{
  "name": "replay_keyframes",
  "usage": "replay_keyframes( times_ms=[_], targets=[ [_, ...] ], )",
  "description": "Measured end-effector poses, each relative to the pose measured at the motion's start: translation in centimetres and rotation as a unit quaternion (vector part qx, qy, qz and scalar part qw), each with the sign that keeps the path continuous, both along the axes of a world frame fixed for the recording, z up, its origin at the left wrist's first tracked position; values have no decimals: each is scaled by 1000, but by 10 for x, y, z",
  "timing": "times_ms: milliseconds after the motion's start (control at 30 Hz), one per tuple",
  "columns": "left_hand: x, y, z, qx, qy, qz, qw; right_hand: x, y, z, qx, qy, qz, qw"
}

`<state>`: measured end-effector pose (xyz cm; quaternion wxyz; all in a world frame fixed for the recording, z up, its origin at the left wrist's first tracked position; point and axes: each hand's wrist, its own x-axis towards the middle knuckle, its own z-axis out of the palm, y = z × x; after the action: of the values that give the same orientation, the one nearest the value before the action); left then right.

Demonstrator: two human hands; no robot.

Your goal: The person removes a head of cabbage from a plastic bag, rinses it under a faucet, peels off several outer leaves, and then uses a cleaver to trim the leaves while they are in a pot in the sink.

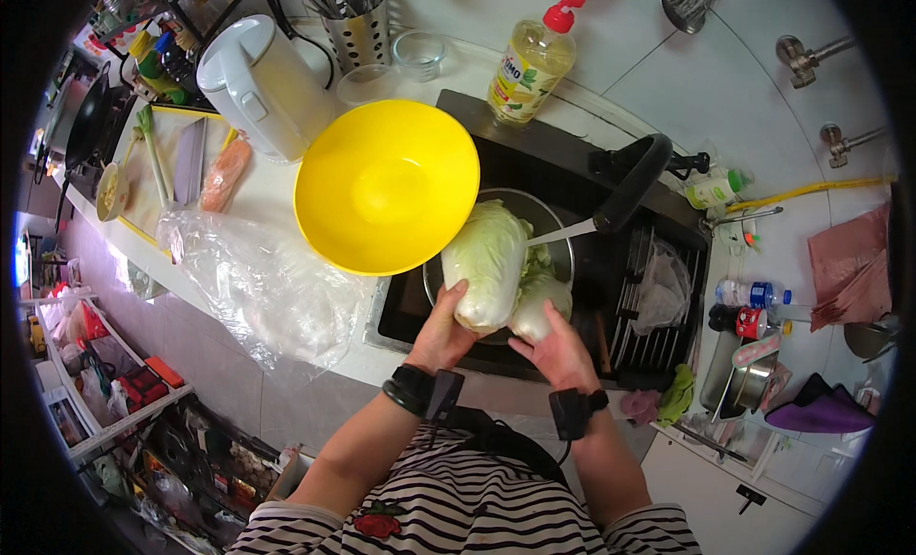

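My left hand (442, 333) grips the base of a napa cabbage (486, 261), holding it over a round basin (570, 233) in the dark sink. Beside it, a second napa cabbage (537, 308) sits lower in the basin. My right hand (562, 351) is at the base of this second one, thumb and fingers apart, palm partly visible; its far fingers are hidden. Water runs from the black faucet (633, 186) towards the leaves of both heads. A large yellow bowl (386, 186) overlaps the sink's left edge and hides part of the basin.
Left of the sink lie a clear plastic bag (265, 290), a cleaver (189, 161), a wrapped orange-pink item (225, 175) and a white electric kettle (261, 90). A dish soap bottle (531, 65) stands behind the sink. A drying rack (640, 319) occupies its right side.
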<state>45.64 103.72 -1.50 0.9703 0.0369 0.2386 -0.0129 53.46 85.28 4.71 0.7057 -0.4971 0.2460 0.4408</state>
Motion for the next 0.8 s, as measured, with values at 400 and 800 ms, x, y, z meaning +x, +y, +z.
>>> replay_keyframes(
  times_ms=[400,800],
  targets=[
    [-32,3,21,64,-9,-57,996,34,-26,40,-129,-194,131,964],
    [-56,-12,44,27,-33,-85,995,229,-55,82,-516,-445,319,659]
  ],
)
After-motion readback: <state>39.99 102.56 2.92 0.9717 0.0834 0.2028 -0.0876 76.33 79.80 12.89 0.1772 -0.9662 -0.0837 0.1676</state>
